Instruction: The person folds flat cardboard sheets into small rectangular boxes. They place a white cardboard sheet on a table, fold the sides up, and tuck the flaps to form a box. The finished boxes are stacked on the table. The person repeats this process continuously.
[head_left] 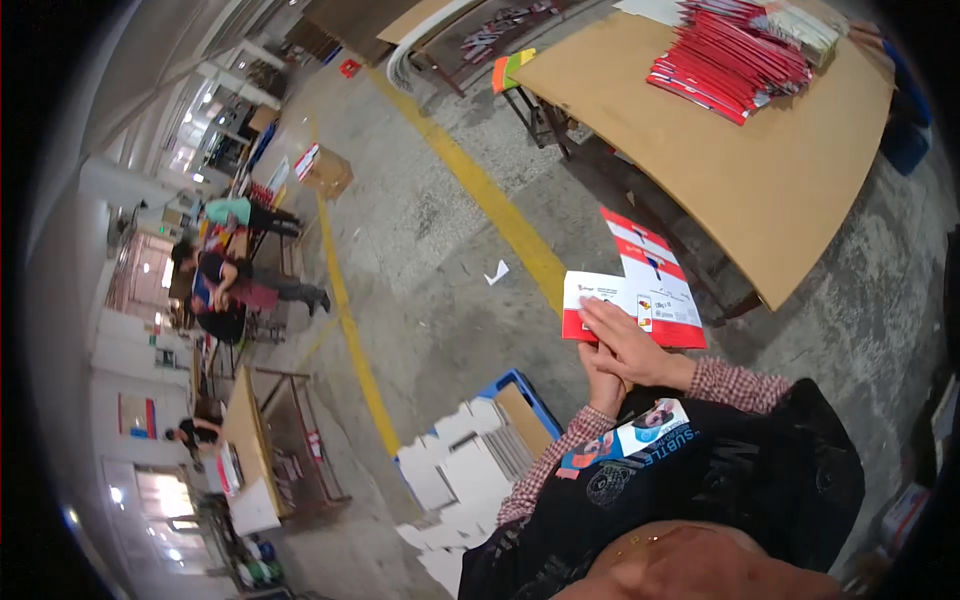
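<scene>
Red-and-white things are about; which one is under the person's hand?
The printed cardboard right of centre, under the right hand; the red pile lies apart on the brown table.

My right forearm (742, 384): sleeved, angled leftward and slightly up; wrist (681, 374) bare. My right grip (628, 342): uppermost, palm down, fingers (602, 316) outstretched toward upper left. My left forearm (549, 466): sleeved, slanting up to the right. My left grip (602, 382): beneath the right, partly covered by it; finger closure unclear.

Factory workshop, worktables (720, 165), yellow floor lines (482, 200)
</scene>
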